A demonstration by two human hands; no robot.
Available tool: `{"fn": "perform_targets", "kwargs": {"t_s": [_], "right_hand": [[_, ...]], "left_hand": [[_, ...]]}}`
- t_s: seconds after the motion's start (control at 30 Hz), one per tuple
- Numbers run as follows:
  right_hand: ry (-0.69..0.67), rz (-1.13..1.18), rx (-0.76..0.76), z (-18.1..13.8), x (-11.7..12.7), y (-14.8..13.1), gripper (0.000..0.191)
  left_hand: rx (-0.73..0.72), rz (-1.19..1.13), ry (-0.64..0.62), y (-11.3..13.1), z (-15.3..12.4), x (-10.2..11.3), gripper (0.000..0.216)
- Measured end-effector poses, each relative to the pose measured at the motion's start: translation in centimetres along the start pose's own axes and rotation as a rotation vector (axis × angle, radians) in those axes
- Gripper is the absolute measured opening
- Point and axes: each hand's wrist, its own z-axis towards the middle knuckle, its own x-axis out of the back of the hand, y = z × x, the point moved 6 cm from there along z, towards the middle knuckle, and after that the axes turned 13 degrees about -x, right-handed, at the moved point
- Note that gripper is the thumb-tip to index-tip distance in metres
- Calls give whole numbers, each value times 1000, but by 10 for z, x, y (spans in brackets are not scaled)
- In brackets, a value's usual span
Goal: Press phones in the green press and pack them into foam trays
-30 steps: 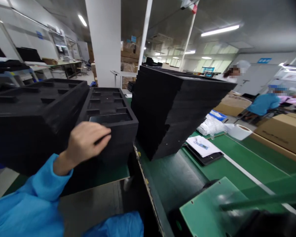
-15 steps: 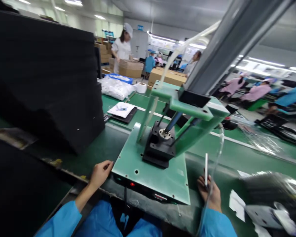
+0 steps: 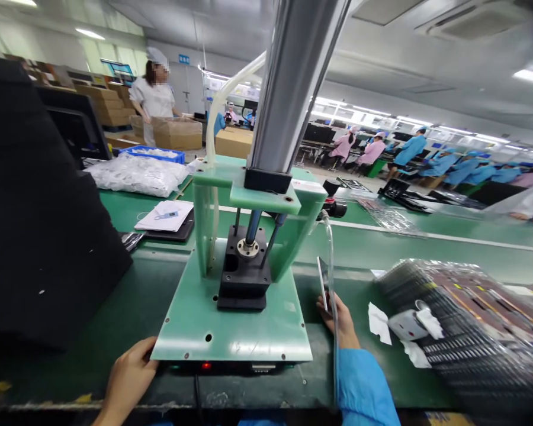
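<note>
A bench press stands in front of me, with a green base plate and frame, a grey cylinder and a black pressing block. At the base's front left corner is my left hand, its fingers curled together against the side; the fingertips are hidden by the edge. My right hand, right of the press, is closed on a thin flat panel with a white edge, held upright nearly edge-on. A clear air hose passes in front of that hand. A red light glows on the base front.
Tall black stacked material rises at left. On the right are stacked trays with brown parts, a white holder and paper scraps. Behind lie papers, a bagged bundle and a blue bin. A co-worker stands beyond.
My view has turned right and levelled, so the press appears further left and more upright. My left hand now rests against the base's front left corner. My right hand still holds the thin panel.
</note>
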Motion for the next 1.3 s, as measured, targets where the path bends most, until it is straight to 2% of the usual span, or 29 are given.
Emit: {"fn": "perform_targets", "kwargs": {"t_s": [0.17,0.53,0.7,1.07,1.3], "right_hand": [[0,27,-5,1,2,2,29],[123,205,-182,0,13,10,35],[156,217,-221,1,16,11,40],[156,180,-261,3,21,11,30],[166,219,-277,0,19,11,31]], "left_hand": [[-50,10,76,3,-1,4,32],[-106,-2,108,2,-4,-2,33],[-102,-24,87,9,-6,-3,33],[25,-60,-29,4,-9,-12,32],[58,-84,-55,4,-10,-15,33]]}}
